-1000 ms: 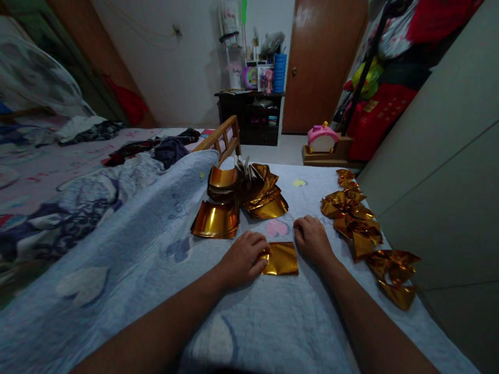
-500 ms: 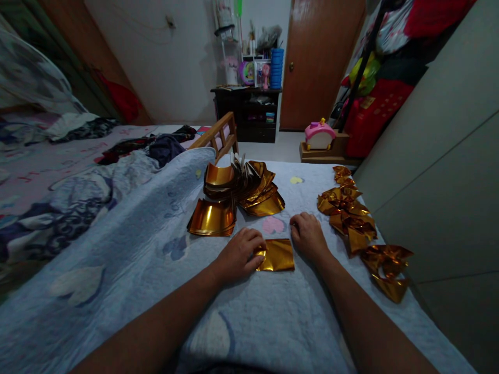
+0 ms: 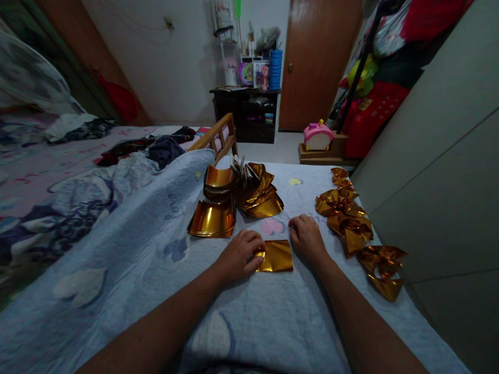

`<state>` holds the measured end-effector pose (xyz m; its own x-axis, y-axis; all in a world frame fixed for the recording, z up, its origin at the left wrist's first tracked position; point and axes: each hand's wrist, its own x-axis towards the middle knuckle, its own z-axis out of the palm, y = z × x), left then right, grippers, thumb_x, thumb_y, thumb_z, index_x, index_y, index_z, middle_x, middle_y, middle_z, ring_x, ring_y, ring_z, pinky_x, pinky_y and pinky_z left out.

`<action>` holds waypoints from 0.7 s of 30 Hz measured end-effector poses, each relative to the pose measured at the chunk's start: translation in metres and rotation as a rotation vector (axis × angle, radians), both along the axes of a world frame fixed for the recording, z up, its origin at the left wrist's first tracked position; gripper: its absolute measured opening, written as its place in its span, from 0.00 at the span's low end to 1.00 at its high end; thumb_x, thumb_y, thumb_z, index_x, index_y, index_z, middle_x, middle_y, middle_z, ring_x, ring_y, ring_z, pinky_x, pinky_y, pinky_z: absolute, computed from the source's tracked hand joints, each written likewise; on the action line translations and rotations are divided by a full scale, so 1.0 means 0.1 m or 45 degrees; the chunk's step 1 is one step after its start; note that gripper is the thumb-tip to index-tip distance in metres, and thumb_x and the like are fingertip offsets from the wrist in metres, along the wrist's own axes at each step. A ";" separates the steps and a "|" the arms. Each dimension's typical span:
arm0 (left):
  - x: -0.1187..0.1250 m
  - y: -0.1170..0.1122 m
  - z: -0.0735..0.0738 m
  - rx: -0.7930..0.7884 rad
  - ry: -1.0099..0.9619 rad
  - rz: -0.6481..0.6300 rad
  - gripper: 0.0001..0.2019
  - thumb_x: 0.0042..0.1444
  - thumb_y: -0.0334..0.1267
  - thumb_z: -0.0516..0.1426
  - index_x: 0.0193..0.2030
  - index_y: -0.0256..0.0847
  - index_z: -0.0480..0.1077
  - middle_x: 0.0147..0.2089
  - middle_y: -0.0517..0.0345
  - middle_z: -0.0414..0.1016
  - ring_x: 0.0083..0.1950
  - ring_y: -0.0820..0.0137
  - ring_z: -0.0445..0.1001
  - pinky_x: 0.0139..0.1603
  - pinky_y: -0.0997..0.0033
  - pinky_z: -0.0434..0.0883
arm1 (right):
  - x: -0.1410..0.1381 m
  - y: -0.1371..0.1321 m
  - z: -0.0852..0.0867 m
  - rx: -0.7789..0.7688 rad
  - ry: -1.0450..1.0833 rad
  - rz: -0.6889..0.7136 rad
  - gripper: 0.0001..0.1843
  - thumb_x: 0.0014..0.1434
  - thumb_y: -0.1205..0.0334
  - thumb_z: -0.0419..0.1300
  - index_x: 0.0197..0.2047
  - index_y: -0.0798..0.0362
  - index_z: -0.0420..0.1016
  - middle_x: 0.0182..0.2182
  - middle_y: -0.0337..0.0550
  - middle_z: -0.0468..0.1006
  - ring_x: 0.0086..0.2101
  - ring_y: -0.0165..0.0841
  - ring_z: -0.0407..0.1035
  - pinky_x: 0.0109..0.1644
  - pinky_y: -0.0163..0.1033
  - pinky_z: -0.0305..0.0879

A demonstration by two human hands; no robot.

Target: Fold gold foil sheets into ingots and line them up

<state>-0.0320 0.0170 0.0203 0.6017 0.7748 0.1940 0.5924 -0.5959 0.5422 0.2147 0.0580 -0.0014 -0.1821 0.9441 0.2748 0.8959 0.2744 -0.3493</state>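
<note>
A flat rectangle of shiny gold foil paper point(image 3: 277, 255) lies on the light blue quilt in front of me. My left hand point(image 3: 242, 254) is closed on its left end, with the thumb on the near side and the fingers on the far side. Just past the paper's right end, my right hand point(image 3: 307, 236) rests on the quilt with curled fingers; nothing shows in it, though its palm is hidden. Beyond my left hand sits a fanned pile of gold foil sheets point(image 3: 212, 218). Several crumpled, folded gold foil pieces point(image 3: 349, 221) form a row to the right.
The quilt point(image 3: 249, 322) covers the surface and rises in a fold at left. Clothes point(image 3: 166, 148) lie on the bed beyond it. A wooden rail point(image 3: 224, 132) stands behind the foil pile. A pale cabinet point(image 3: 440, 176) borders the right side.
Both hands and the gold foil paper hold almost the same places. The view has shifted very slightly.
</note>
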 end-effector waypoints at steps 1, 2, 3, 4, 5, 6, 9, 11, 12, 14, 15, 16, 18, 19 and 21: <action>0.00 0.00 0.00 -0.002 0.000 0.000 0.08 0.60 0.34 0.58 0.46 0.42 0.72 0.49 0.52 0.73 0.52 0.60 0.67 0.56 0.58 0.66 | 0.00 0.00 0.00 -0.003 0.002 0.001 0.08 0.61 0.70 0.56 0.40 0.53 0.75 0.38 0.49 0.74 0.43 0.41 0.64 0.48 0.43 0.56; 0.00 0.00 -0.01 -0.004 0.002 -0.001 0.08 0.60 0.34 0.58 0.46 0.42 0.72 0.49 0.52 0.73 0.52 0.60 0.67 0.56 0.57 0.66 | 0.01 0.00 -0.01 -0.005 0.005 0.003 0.08 0.61 0.70 0.56 0.40 0.53 0.75 0.38 0.48 0.74 0.43 0.41 0.64 0.48 0.43 0.56; 0.00 0.00 -0.01 -0.005 0.006 0.000 0.08 0.60 0.35 0.58 0.47 0.42 0.72 0.50 0.52 0.73 0.52 0.60 0.67 0.56 0.57 0.66 | 0.01 0.00 -0.01 -0.004 0.008 0.005 0.08 0.61 0.70 0.56 0.40 0.53 0.75 0.38 0.48 0.74 0.43 0.41 0.64 0.47 0.43 0.56; 0.00 0.00 -0.01 -0.005 0.010 0.001 0.08 0.61 0.35 0.58 0.47 0.42 0.72 0.50 0.52 0.73 0.52 0.60 0.67 0.56 0.57 0.66 | 0.01 0.00 -0.02 -0.002 0.010 0.009 0.08 0.61 0.69 0.56 0.40 0.53 0.75 0.38 0.48 0.74 0.43 0.41 0.64 0.47 0.43 0.56; 0.00 -0.01 -0.01 -0.005 0.014 0.002 0.08 0.61 0.35 0.57 0.47 0.42 0.72 0.50 0.52 0.73 0.52 0.60 0.67 0.56 0.57 0.66 | 0.01 0.00 -0.02 0.002 0.012 0.012 0.08 0.61 0.69 0.56 0.40 0.53 0.75 0.38 0.48 0.74 0.43 0.41 0.64 0.47 0.43 0.56; 0.00 -0.01 -0.01 -0.005 0.018 0.004 0.08 0.61 0.36 0.57 0.47 0.43 0.72 0.50 0.52 0.73 0.53 0.59 0.67 0.56 0.57 0.66 | 0.01 0.00 -0.02 0.005 0.012 0.015 0.08 0.61 0.69 0.56 0.40 0.52 0.75 0.38 0.48 0.74 0.43 0.41 0.64 0.47 0.43 0.56; 0.00 -0.01 0.00 -0.006 0.019 -0.002 0.08 0.61 0.35 0.58 0.47 0.43 0.72 0.50 0.52 0.73 0.53 0.59 0.68 0.56 0.57 0.66 | 0.01 0.00 -0.02 -0.001 0.007 0.011 0.07 0.61 0.69 0.56 0.40 0.52 0.75 0.38 0.48 0.74 0.43 0.41 0.64 0.48 0.43 0.55; -0.01 -0.01 0.00 -0.009 0.012 -0.008 0.08 0.61 0.35 0.58 0.47 0.43 0.72 0.50 0.52 0.73 0.53 0.60 0.68 0.56 0.57 0.66 | 0.00 0.00 -0.01 -0.005 0.006 0.002 0.07 0.62 0.69 0.56 0.40 0.52 0.75 0.38 0.48 0.74 0.42 0.41 0.64 0.47 0.43 0.55; -0.01 -0.01 0.00 -0.009 0.007 -0.009 0.08 0.61 0.34 0.58 0.47 0.43 0.72 0.50 0.52 0.73 0.53 0.60 0.68 0.56 0.57 0.66 | 0.00 0.00 -0.01 -0.004 0.008 0.002 0.07 0.61 0.69 0.56 0.40 0.52 0.75 0.38 0.48 0.75 0.42 0.41 0.64 0.47 0.43 0.55; -0.01 -0.02 0.00 -0.008 0.003 -0.011 0.09 0.61 0.34 0.58 0.47 0.43 0.72 0.50 0.52 0.73 0.53 0.60 0.68 0.56 0.57 0.66 | 0.01 0.00 -0.01 0.000 0.016 0.010 0.07 0.62 0.69 0.56 0.40 0.52 0.75 0.38 0.48 0.75 0.43 0.41 0.64 0.47 0.43 0.56; -0.01 -0.02 0.00 -0.005 0.005 -0.011 0.09 0.61 0.34 0.58 0.47 0.43 0.72 0.50 0.52 0.73 0.53 0.60 0.68 0.56 0.57 0.66 | 0.01 0.00 -0.01 0.001 0.022 0.015 0.07 0.62 0.69 0.56 0.40 0.52 0.75 0.38 0.48 0.75 0.43 0.41 0.65 0.47 0.43 0.56; -0.01 -0.02 0.00 0.000 0.010 -0.010 0.09 0.61 0.34 0.57 0.47 0.43 0.72 0.50 0.52 0.73 0.53 0.60 0.68 0.56 0.57 0.66 | 0.01 -0.01 -0.02 -0.001 0.029 0.019 0.07 0.62 0.68 0.56 0.40 0.52 0.75 0.38 0.48 0.74 0.43 0.41 0.65 0.48 0.43 0.56; 0.00 -0.02 0.00 0.014 0.023 -0.007 0.09 0.61 0.35 0.57 0.48 0.43 0.72 0.50 0.51 0.74 0.53 0.59 0.68 0.57 0.56 0.66 | 0.01 -0.01 -0.02 -0.009 0.043 0.023 0.07 0.62 0.68 0.55 0.40 0.53 0.75 0.38 0.48 0.74 0.43 0.41 0.65 0.48 0.43 0.56; 0.00 -0.02 0.00 0.023 0.031 -0.008 0.09 0.61 0.35 0.57 0.48 0.43 0.72 0.51 0.51 0.74 0.54 0.59 0.68 0.57 0.56 0.67 | 0.01 -0.02 -0.02 -0.012 0.053 0.023 0.08 0.62 0.68 0.55 0.40 0.53 0.75 0.38 0.48 0.74 0.43 0.41 0.65 0.48 0.43 0.56; 0.01 -0.03 0.01 0.044 0.045 -0.007 0.10 0.61 0.34 0.57 0.49 0.43 0.72 0.52 0.51 0.74 0.54 0.59 0.68 0.57 0.56 0.67 | 0.01 -0.03 -0.02 -0.014 0.082 0.024 0.08 0.62 0.69 0.55 0.41 0.53 0.75 0.39 0.48 0.74 0.44 0.41 0.65 0.49 0.43 0.56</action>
<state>-0.0315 0.0138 0.0208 0.6132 0.7645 0.1991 0.6075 -0.6174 0.4998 0.2156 0.0552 -0.0033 -0.1823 0.9436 0.2764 0.8661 0.2872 -0.4092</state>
